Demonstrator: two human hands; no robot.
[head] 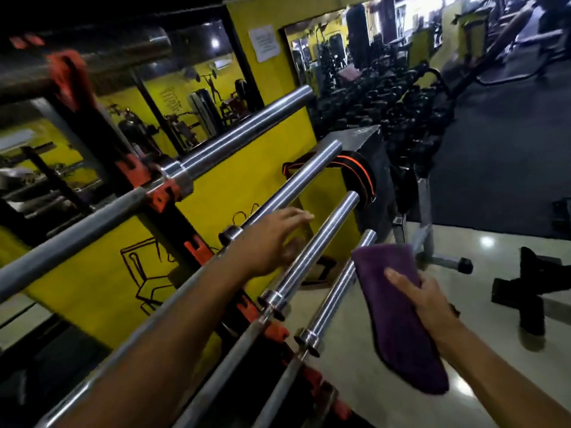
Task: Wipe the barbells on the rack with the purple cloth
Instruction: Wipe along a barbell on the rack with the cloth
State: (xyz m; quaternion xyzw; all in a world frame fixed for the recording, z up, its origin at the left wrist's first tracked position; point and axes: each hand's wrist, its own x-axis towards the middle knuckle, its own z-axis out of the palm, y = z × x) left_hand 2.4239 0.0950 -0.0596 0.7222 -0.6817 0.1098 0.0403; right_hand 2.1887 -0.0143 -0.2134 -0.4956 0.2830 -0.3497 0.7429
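Several steel barbells lie on a black rack with orange hooks (pixel 160 193), their sleeves pointing up and to the right. My left hand (pixel 272 239) reaches over the third bar's sleeve (pixel 296 180) with fingers stretched out; contact is unclear. Below it run a fourth sleeve (pixel 318 242) and a fifth sleeve (pixel 336 288). My right hand (pixel 423 301) holds the folded purple cloth (pixel 398 319) beside the lowest sleeve, just to its right, with the thumb laid across the cloth. The cloth hangs down and is close to the bar's end.
A yellow wall with mirrors (pixel 247 168) stands behind the rack. A black and orange belt (pixel 361 171) hangs near the bar ends. A bench frame (pixel 432 248) and a black stand (pixel 531 291) sit on the pale floor at right. Dumbbell racks (pixel 386 103) fill the background.
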